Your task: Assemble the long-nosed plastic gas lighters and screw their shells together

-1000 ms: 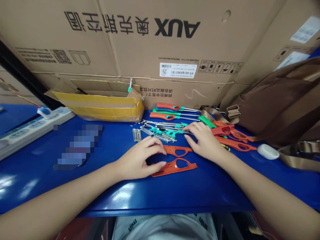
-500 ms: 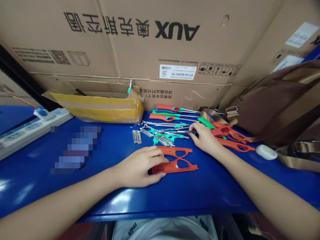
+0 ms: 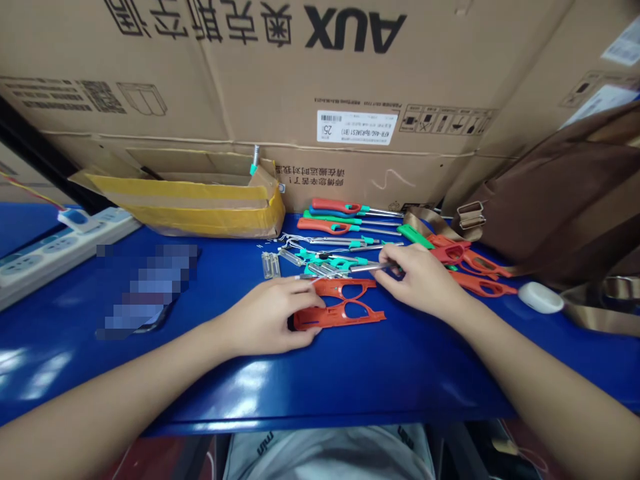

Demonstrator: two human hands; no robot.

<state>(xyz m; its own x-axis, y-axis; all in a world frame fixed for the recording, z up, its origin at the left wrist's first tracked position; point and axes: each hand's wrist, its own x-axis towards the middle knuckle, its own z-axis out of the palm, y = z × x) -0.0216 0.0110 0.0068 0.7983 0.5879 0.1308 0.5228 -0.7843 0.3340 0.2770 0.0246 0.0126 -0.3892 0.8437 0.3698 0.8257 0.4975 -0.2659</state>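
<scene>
My left hand point(image 3: 273, 317) is curled over the left ends of two orange lighter shell halves point(image 3: 336, 315), which lie side by side on the blue table. Between the fingers of my right hand point(image 3: 417, 277) is a metal lighter tube point(image 3: 366, 268), its other end reaching left above the shells. Behind the shells are several teal trigger pieces point(image 3: 341, 264), loose metal tubes with white wires point(image 3: 334, 241) and clear fuel tanks point(image 3: 271, 265). My fingers hide the left ends of the shells.
Whole lighters point(image 3: 327, 227) lie at the back, and more orange shells point(image 3: 480, 285) at right. A taped cardboard box point(image 3: 185, 210), power strip point(image 3: 65, 247) and blurred-out phone point(image 3: 150, 290) are left. A white case point(image 3: 540, 297) and brown bag point(image 3: 560, 180) are right.
My right hand has lifted a metal tube from the pile and brought it toward the shells. My left hand stays on the shells. The camera view has shifted slightly.
</scene>
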